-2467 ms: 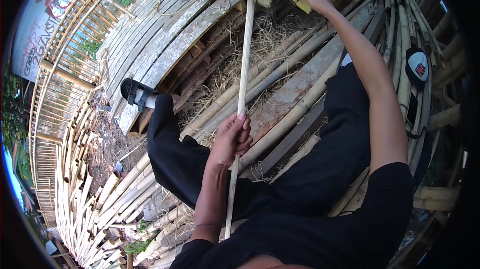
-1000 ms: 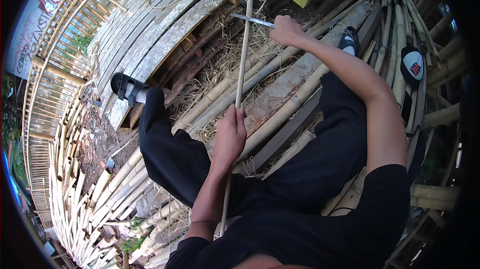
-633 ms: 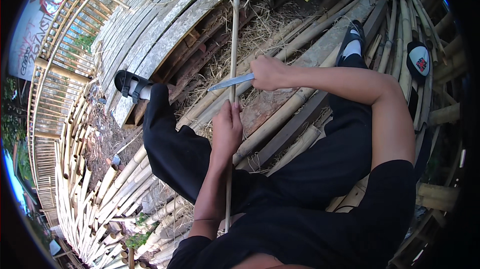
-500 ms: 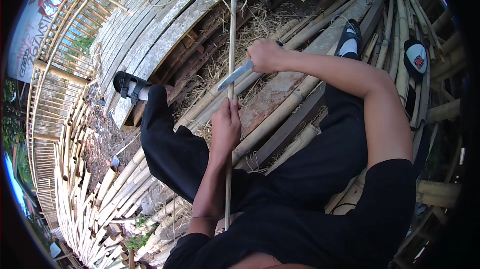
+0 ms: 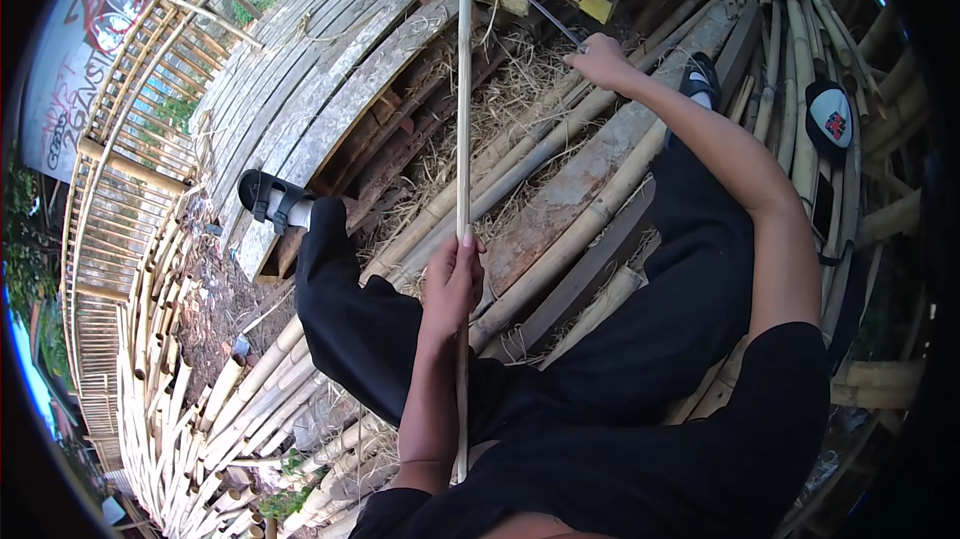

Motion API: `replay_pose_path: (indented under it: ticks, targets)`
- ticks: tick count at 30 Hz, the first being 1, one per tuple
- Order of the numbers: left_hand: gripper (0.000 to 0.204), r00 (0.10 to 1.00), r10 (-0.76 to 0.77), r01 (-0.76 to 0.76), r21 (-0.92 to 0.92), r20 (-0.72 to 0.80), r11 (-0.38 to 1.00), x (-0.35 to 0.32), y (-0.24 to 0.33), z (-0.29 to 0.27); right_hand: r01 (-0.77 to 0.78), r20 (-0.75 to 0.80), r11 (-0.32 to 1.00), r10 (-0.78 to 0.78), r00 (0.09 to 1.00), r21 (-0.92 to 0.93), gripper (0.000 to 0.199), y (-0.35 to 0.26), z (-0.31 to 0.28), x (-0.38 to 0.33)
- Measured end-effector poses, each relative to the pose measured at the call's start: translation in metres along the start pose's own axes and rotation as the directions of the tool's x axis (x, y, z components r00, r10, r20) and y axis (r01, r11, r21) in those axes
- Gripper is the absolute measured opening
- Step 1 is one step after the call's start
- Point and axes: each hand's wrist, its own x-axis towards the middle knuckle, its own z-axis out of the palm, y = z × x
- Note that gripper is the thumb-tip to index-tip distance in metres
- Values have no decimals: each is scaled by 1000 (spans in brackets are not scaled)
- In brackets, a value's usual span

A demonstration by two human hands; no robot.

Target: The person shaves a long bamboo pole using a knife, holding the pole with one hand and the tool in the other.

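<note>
Bamboo strip (image 5: 463, 109), pale and slender, runs nearly upright through the middle of the frame, from its free tip near the top edge down to the black shirt (image 5: 610, 469) at the bottom. The left hand (image 5: 453, 274), just below the centre, is wrapped around it, thumb lying along the upper side; beneath that grip the strip passes close beside the left forearm. In the upper middle, right of the strip, the right hand (image 5: 603, 64) is clenched on a knife, its handle hidden in the fist. The thin knife blade (image 5: 553, 21) slants toward the upper left, well apart from the strip.

Behind the strip, dry shavings (image 5: 530, 69) lie scattered among long bamboo poles (image 5: 560, 134) and a worn, stained board (image 5: 555, 219), all slanting from the lower left toward the upper right. A weathered plank platform (image 5: 330, 59) fills the upper left, with one black sandal (image 5: 270, 201) at its near corner. Black trousers (image 5: 640, 324) spread across the centre and right. A bamboo fence (image 5: 130, 179) curves along the left side, in front of a painted wall (image 5: 110, 29). Cut bamboo lengths (image 5: 180, 409) crowd the lower left, and a black-and-white object (image 5: 829, 119) with a red mark sits at the right.
</note>
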Motion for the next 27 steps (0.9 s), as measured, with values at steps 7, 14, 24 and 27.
replay_pose_path:
  ticks: [7,14,24,27]
  targets:
    - [25,988,-39,51,-76,151,996,9,-4,-4,219,159,910,-289,944,353,55,-32,27,-25]
    - [37,959,-124,115,53,254,992,6,9,-5,-145,485,728,-283,827,670,35,-86,33,-78]
    - [26,1000,16,-16,31,0,999,18,28,8,-64,570,797,-371,733,601,30,-99,22,-87]
    - [23,999,20,-19,18,-43,1000,19,26,6,150,528,905,-360,769,399,32,-98,12,-94]
